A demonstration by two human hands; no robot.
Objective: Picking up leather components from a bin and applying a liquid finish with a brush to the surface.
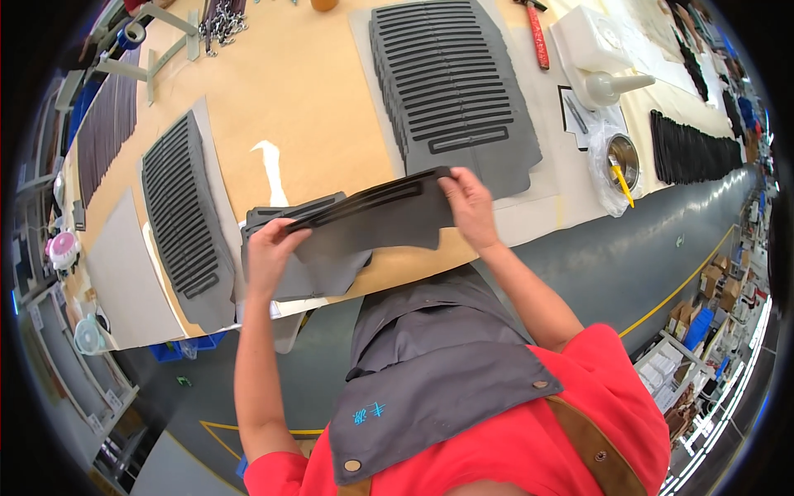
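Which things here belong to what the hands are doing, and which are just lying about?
Likely in use:
grey piece, held by left hand and right hand
grey pieces beneath it
large overlapping grey stack

Apparently lying about:
red-handled tool
white container
black strips

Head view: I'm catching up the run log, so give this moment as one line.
left hand: grips dark panel at left end | right hand: grips its right end | beyond: striped stack on table
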